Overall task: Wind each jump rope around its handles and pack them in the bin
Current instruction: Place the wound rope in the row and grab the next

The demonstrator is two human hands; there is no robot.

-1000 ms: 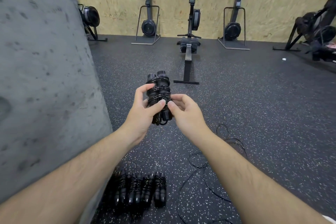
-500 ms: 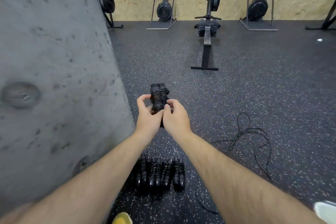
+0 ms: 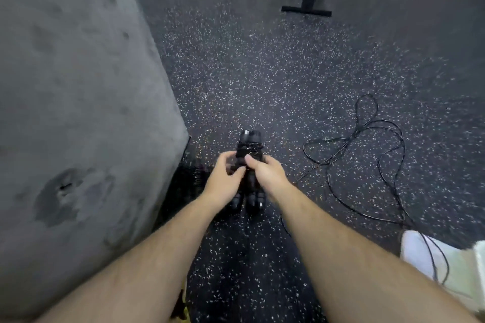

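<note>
The grey wall (image 3: 78,113) filled my left side, and the speckled rubber floor (image 3: 262,73) ran out ahead to the black foot of a machine (image 3: 306,10) at the top of my view. A loose rope (image 3: 367,160) lay uncoiled on the floor to my right, its thin black cord looping well apart from my hands and trailing down toward a white shoe (image 3: 430,257) at the lower right edge. Against the base of the wall, partly behind my left hand and blurred, lay a dark row of wound ropes (image 3: 195,178). I saw no bin.

Between my hands I held the wound bundle (image 3: 249,147) low over the floor, its two handles side by side and pointing away from me, with the cord coiled around their middle. My left hand (image 3: 223,181) curled around its left side, thumb across the front. My right hand (image 3: 265,172) gripped the right side, thumb pressing on the coils.

I judged the bundle light and the handles stiff, but the thin cord looked springy and likely to slip loose. The best hold, I thought, was across the coils themselves, pinching both handles together.
</note>
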